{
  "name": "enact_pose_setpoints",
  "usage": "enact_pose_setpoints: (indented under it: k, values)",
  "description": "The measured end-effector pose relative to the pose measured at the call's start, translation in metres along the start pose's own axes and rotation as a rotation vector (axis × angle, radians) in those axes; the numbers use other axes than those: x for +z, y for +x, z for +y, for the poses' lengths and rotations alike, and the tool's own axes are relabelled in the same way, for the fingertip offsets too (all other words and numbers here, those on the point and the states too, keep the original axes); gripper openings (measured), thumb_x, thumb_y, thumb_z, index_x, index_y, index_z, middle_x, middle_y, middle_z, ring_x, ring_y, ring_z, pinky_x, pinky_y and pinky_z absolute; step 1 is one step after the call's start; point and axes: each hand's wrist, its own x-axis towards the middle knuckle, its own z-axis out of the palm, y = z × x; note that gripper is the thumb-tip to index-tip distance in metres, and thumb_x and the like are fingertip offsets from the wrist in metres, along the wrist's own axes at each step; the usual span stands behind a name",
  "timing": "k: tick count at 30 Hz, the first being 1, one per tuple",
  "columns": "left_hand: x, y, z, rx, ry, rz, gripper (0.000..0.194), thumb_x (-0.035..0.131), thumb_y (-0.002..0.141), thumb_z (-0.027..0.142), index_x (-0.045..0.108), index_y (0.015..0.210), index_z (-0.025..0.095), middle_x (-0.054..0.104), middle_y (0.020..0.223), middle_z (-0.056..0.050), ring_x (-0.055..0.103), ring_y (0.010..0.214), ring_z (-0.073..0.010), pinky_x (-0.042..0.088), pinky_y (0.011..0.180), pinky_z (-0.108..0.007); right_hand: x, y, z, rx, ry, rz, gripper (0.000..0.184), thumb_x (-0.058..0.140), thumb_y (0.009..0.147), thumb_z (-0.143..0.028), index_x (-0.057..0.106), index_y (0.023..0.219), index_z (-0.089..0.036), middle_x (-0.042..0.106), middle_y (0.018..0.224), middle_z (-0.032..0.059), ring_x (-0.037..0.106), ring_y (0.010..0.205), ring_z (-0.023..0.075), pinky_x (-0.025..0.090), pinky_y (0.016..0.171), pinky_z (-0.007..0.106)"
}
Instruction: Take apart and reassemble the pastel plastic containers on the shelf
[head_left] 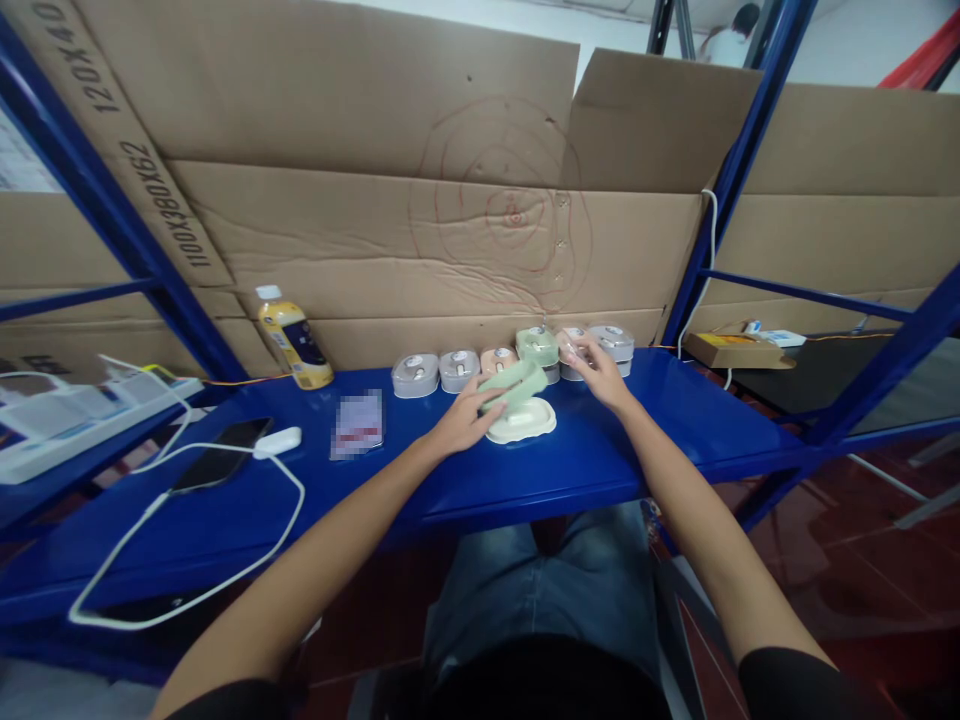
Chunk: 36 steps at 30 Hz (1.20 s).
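Note:
My left hand (465, 420) grips a light green oval tray-like piece (517, 384), tilted above the table. Below it, a cream-coloured shallow oval piece (536, 422) with a wavy rim lies on the blue tabletop. At the back, the fingers of my right hand (600, 372) close on a small pinkish case (572, 342) atop another case. Beside it, a green case with a clear lid (537, 345) also rests on a lower one. The row continues with grey cases (415, 375) at the left, a peach case (498, 361), and a grey stack (613, 342) at the right.
A yellow drink bottle (296, 340) stands back left. Nearer lie a blurred purple packet (358, 425), a black phone (225, 455) and a looped white cable (281, 545). White power strips (97, 410) sit far left. Cardboard (360, 220) walls the back between blue posts.

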Motion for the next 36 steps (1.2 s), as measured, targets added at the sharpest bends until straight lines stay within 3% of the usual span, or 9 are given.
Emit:
enact_pose_setpoints:
  k: [3,6,11,16,21,26,36]
  values:
    - [-0.004,0.0,-0.008,-0.086,0.012,0.235,0.049,0.041,0.106,0.045,0.066,0.138,0.017,0.053,0.143,-0.016,0.048,0.142,-0.0327,0.038,0.122,-0.053,0.001,0.0,0.001,0.001,0.0,0.008,0.058,0.064,0.087,-0.068,0.065,0.127,-0.025,0.074,0.115,0.008,0.068,0.106,0.0297,0.055,0.094,0.047]
    - [-0.008,-0.003,-0.01,-0.125,0.043,0.328,0.048,0.044,0.104,0.046,0.066,0.135,0.016,0.052,0.141,-0.016,0.049,0.141,-0.0326,0.038,0.122,-0.052,0.001,0.001,0.002,0.016,0.026,0.022,0.058,0.061,0.089,-0.069,0.065,0.127,-0.025,0.074,0.114,0.0093,0.07,0.102,0.0297,0.057,0.091,0.047]
    - [-0.004,-0.007,0.002,-0.058,0.057,0.126,0.044,0.054,0.1,0.049,0.067,0.132,0.021,0.049,0.145,-0.014,0.049,0.142,-0.0332,0.039,0.122,-0.051,0.001,-0.002,-0.004,-0.014,0.027,-0.006,0.06,0.064,0.088,-0.067,0.065,0.129,-0.024,0.073,0.12,0.0102,0.07,0.108,0.0307,0.056,0.098,0.05]
    - [0.01,-0.005,0.012,-0.012,0.021,-0.027,0.053,0.065,0.094,0.053,0.063,0.137,0.023,0.052,0.149,-0.013,0.052,0.141,-0.033,0.04,0.122,-0.049,0.011,-0.009,-0.016,-0.154,-0.002,-0.213,0.073,0.083,0.073,-0.061,0.068,0.132,-0.02,0.07,0.131,0.0122,0.066,0.12,0.0334,0.052,0.106,0.05]
    - [0.017,-0.004,0.007,-0.072,-0.059,-0.015,0.079,0.077,0.084,0.052,0.045,0.15,0.021,0.057,0.149,-0.016,0.055,0.14,-0.036,0.045,0.117,-0.052,0.025,-0.014,-0.026,-0.25,-0.027,-0.429,0.082,0.091,0.066,-0.057,0.068,0.136,-0.023,0.069,0.132,0.0119,0.067,0.119,0.0319,0.053,0.104,0.048]
    - [0.017,-0.003,0.008,-0.137,-0.189,0.018,0.106,0.089,0.069,0.048,0.033,0.154,0.02,0.057,0.151,-0.018,0.055,0.141,-0.0368,0.046,0.116,-0.053,0.033,-0.014,-0.031,-0.277,-0.078,-0.489,0.083,0.091,0.064,-0.058,0.068,0.136,-0.024,0.07,0.131,0.0113,0.068,0.118,0.0321,0.052,0.105,0.049]
    - [0.017,-0.003,0.014,-0.137,-0.211,-0.031,0.085,0.086,0.073,0.045,0.047,0.145,0.022,0.065,0.141,-0.012,0.064,0.128,-0.0336,0.053,0.107,-0.047,0.045,-0.021,-0.031,-0.304,-0.149,-0.556,0.085,0.091,0.062,-0.063,0.067,0.138,-0.031,0.07,0.129,0.009,0.067,0.119,0.0326,0.052,0.106,0.05]
